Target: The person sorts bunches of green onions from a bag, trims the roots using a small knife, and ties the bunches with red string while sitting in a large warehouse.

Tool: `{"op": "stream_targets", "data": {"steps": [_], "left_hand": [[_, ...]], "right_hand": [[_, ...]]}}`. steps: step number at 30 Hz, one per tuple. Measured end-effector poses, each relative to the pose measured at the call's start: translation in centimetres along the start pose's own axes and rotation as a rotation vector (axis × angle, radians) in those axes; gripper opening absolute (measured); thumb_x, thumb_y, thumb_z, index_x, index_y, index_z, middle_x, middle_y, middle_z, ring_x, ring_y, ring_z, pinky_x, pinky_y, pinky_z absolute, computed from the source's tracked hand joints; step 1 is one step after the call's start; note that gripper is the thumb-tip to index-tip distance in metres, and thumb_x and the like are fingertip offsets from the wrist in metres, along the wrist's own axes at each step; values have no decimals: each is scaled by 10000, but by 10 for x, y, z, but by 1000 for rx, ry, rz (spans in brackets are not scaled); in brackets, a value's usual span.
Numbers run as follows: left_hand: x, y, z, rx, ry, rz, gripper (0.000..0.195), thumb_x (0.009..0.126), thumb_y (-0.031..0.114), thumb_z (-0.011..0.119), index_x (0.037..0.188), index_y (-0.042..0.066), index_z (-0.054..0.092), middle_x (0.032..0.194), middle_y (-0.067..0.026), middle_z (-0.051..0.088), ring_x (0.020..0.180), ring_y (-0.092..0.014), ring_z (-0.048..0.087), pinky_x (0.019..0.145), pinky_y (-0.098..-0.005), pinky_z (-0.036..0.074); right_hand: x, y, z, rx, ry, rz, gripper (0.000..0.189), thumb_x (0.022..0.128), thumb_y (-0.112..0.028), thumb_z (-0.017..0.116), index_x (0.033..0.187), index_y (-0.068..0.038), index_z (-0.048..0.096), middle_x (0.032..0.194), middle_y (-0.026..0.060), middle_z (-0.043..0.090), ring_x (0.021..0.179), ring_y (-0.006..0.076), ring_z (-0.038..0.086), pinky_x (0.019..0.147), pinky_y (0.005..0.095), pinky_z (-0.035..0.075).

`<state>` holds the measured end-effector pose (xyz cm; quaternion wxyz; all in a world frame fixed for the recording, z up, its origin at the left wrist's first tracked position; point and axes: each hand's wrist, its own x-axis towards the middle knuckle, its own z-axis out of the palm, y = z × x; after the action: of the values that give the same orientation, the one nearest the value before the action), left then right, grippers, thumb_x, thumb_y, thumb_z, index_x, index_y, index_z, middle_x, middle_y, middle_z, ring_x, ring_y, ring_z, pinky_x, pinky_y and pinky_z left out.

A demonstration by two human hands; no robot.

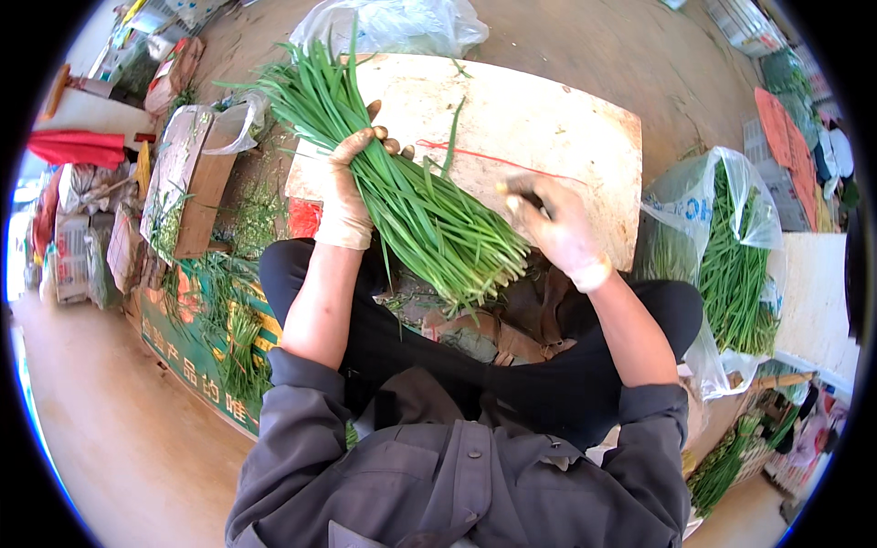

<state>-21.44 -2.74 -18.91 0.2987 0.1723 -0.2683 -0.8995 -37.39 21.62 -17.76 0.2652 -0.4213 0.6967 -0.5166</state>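
My left hand [344, 188], in a thin pale glove with dirty fingertips, is wrapped around a thick bunch of garlic chives [431, 212]. The leaf tips fan out to the upper left, and the pale cut stem ends point to the lower right, over my lap. Just right of those ends is my gloved right hand [562, 222], fingers curled; whether anything thin is pinched in them cannot be made out. Beneath lies a worn, pale board [548, 116]. A red tie string [507, 162] stretches across it, and a loose chive leaf [452, 137] crosses the string.
An open plastic bag of chives [736, 267] stands by my right knee. At my left are a wooden stool [202, 205] and a tied bunch of chives [243, 349] on a green printed sheet [185, 363]. Beyond the board lies a clear plastic bag [394, 27].
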Motion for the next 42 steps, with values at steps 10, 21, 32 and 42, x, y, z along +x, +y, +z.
{"op": "stream_targets", "data": {"steps": [10,21,32,42], "left_hand": [[1,17,-17,-2,118,76,519,885,84,700,1365,5,519,889,-42,647,796,-198,639,968,-476,522],[7,37,-33,-113,216,167,457,868,54,684,1299,78,534,918,-62,635,813,-238,648,899,-534,571],[3,40,-25,-40,238,198,543,835,38,678,1349,97,515,960,-72,625,824,-256,656,899,-550,586],[1,22,-15,50,150,-48,476,881,149,702,1335,59,588,935,-81,655,796,-243,681,826,-534,621]], "right_hand": [[-27,-8,11,-639,-160,-645,267,763,-97,786,1026,-119,747,831,68,582,813,274,633,747,404,504],[-27,-7,-9,-599,-766,45,340,889,-312,750,1073,-27,748,889,124,749,823,273,722,788,413,571],[-6,-51,1,359,-726,424,301,1036,-264,656,914,-3,742,770,48,720,610,86,631,560,239,510],[17,-43,0,974,-342,81,333,1023,-279,656,899,24,719,751,90,704,504,146,572,544,268,502]]}}
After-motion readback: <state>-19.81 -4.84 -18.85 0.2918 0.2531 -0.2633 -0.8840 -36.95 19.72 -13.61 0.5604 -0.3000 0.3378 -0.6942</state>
